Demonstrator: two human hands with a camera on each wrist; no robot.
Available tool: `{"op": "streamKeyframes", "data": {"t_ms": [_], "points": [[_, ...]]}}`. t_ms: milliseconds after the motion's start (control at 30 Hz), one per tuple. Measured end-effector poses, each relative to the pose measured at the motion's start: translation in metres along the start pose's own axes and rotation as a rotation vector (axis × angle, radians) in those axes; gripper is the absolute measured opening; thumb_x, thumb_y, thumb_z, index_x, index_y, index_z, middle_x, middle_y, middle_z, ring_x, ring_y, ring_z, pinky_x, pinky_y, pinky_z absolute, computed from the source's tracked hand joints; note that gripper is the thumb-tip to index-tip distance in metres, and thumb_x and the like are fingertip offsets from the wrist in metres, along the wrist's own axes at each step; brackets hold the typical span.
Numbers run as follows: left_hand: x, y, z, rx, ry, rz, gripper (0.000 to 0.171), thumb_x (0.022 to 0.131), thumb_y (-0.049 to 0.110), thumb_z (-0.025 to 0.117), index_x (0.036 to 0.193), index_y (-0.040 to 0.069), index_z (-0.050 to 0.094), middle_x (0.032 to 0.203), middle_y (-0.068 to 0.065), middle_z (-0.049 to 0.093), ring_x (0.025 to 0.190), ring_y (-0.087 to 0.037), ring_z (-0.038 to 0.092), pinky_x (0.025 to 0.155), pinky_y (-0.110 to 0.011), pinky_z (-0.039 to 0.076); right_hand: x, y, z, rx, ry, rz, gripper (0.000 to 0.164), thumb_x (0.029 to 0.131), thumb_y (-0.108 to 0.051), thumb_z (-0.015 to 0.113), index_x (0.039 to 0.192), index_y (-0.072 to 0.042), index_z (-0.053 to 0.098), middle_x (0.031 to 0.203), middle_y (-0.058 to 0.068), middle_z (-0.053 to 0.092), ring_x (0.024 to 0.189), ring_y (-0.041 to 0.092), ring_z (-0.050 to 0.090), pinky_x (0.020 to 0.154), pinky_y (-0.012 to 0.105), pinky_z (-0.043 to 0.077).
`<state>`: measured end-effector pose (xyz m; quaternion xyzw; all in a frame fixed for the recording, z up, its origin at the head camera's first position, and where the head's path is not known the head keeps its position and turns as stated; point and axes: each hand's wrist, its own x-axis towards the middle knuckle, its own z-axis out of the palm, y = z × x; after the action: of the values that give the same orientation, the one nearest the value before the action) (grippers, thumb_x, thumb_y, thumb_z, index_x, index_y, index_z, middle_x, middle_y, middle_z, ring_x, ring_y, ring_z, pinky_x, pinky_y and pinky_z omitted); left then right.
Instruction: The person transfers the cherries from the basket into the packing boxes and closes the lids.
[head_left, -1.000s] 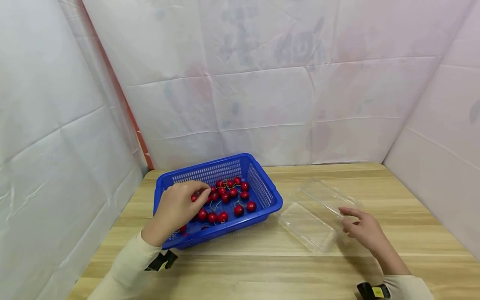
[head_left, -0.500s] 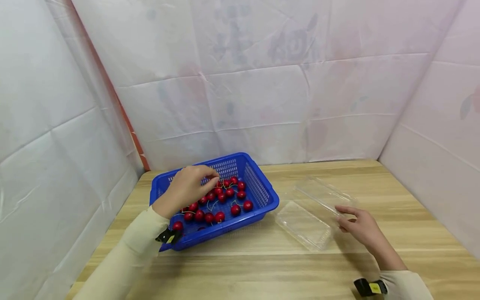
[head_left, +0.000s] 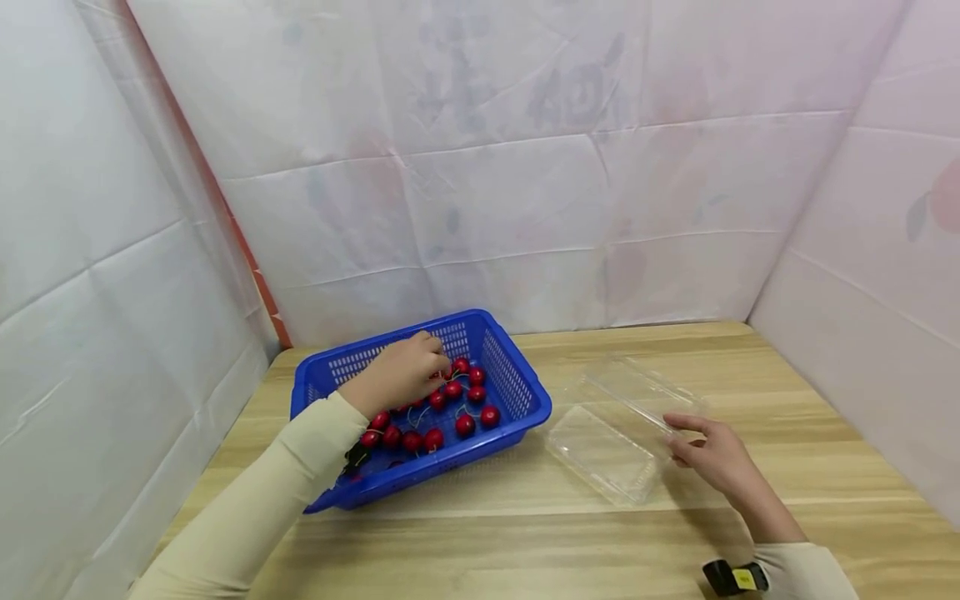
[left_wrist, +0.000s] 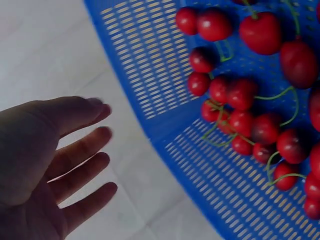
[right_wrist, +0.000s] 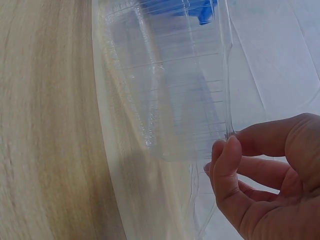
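Note:
My left hand (head_left: 401,371) is over the blue basket (head_left: 531,408), which holds red cherries (head_left: 465,425) with green stems. In the left wrist view, this hand (left_wrist: 60,155) has loosely extended fingers with nothing between them, and the cherries (left_wrist: 261,32) lie apart from its fingertips. A clear plastic clamshell box (head_left: 603,454) lies opened out to the right of the basket. My right hand (head_left: 716,458) is at its right side. Seen from the right wrist, thumb and fingers pinch the edge of the clear plastic box (right_wrist: 185,100).
A wood-grain table (head_left: 487,542) carries everything. White printed sheeting (head_left: 510,208) hangs behind it and along both sides. A black strap with a yellow tag (head_left: 738,577) is on the right wrist.
My left hand has moved from the basket's left part farther back and right over the cherries. The right hand keeps its pinch on the box. The head view has shifted slightly.

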<state>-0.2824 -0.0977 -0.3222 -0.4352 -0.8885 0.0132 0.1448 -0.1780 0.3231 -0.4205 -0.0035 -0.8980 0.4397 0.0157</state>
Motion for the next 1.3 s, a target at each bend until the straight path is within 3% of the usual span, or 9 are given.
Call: {"op": "streamKeyframes", "data": {"t_ms": [300, 433, 733, 900, 1100, 1300], "points": [[0.012, 0.002, 0.021, -0.064, -0.375, -0.006, 0.023, 0.082, 0.011, 0.075, 0.105, 0.014, 0.074, 0.101, -0.003, 0.069, 0.095, -0.021, 0.063, 0.087, -0.037, 0.051, 0.0, 0.001, 0.002, -0.002, 0.007, 0.024, 0.044, 0.095, -0.008, 0.057, 0.132, 0.014, 0.046, 0.129, 0.036, 0.048, 0.076, 0.014, 0.067, 0.064, 0.025, 0.053], [0.014, 0.009, 0.033, -0.052, -0.477, -0.033, 0.027, 0.083, 0.011, 0.074, 0.11, 0.016, 0.072, 0.104, -0.001, 0.068, 0.096, -0.018, 0.062, 0.088, -0.035, 0.051, -0.001, 0.0, 0.003, -0.009, -0.002, 0.037, 0.045, 0.095, -0.01, 0.057, 0.133, 0.013, 0.046, 0.132, 0.035, 0.047, 0.078, 0.018, 0.068, 0.064, 0.025, 0.053], [0.023, 0.026, 0.044, -0.01, -0.522, -0.032, 0.054, 0.081, 0.018, 0.077, 0.131, 0.024, 0.059, 0.127, -0.004, 0.059, 0.113, -0.022, 0.057, 0.095, -0.041, 0.049, 0.0, 0.001, 0.002, -0.023, -0.004, 0.04, 0.046, 0.096, -0.011, 0.056, 0.134, 0.011, 0.046, 0.129, 0.036, 0.049, 0.079, 0.017, 0.067, 0.063, 0.027, 0.051], [0.028, 0.032, 0.045, 0.013, -0.564, -0.02, 0.06, 0.083, 0.015, 0.076, 0.136, 0.03, 0.053, 0.125, -0.003, 0.059, 0.109, -0.02, 0.058, 0.089, -0.038, 0.052, 0.0, 0.002, 0.0, -0.023, 0.002, 0.031, 0.045, 0.096, -0.012, 0.057, 0.134, 0.012, 0.046, 0.131, 0.036, 0.047, 0.079, 0.016, 0.067, 0.063, 0.025, 0.051], [0.03, 0.037, 0.048, -0.022, -0.584, -0.01, 0.069, 0.083, 0.008, 0.074, 0.141, 0.034, 0.048, 0.131, -0.004, 0.054, 0.104, -0.02, 0.059, 0.083, -0.033, 0.054, 0.0, 0.003, -0.001, -0.027, 0.01, 0.033, 0.046, 0.096, -0.011, 0.057, 0.134, 0.011, 0.046, 0.132, 0.034, 0.048, 0.076, 0.011, 0.065, 0.063, 0.025, 0.05], [0.028, 0.042, 0.057, -0.016, -0.609, 0.009, 0.071, 0.084, 0.007, 0.072, 0.142, 0.036, 0.045, 0.136, -0.003, 0.048, 0.104, -0.019, 0.058, 0.086, -0.034, 0.053, -0.005, 0.003, 0.002, -0.033, 0.012, 0.044, 0.045, 0.095, -0.01, 0.058, 0.133, 0.011, 0.047, 0.13, 0.034, 0.049, 0.075, 0.013, 0.066, 0.062, 0.026, 0.05]]}}
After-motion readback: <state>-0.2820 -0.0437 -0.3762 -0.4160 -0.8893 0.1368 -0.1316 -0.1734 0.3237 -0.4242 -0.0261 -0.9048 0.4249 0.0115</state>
